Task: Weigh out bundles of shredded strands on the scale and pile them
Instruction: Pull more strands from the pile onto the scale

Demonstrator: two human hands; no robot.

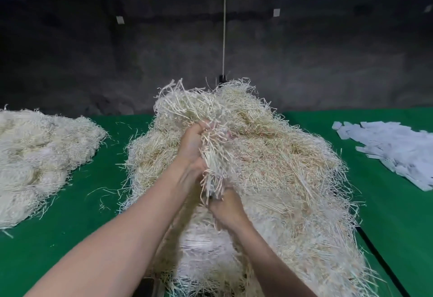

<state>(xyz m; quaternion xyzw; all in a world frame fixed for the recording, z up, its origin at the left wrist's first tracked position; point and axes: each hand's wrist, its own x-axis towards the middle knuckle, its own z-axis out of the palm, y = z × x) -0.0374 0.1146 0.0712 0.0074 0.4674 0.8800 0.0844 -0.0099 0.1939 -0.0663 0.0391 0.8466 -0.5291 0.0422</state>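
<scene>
Head view: my left hand (191,146) and right hand (226,206) both gripped one bundle of strands (212,153) above big heap (269,167) on green desk (70,226).

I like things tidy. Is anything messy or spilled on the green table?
Yes. Loose strands lie scattered on the green table, apart from the left pile and the big heap both hands are pulling from.

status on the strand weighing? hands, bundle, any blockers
Left hand and right hand both gripping one bundle above the main heap. Scale not visible. Nothing in the way.
</scene>
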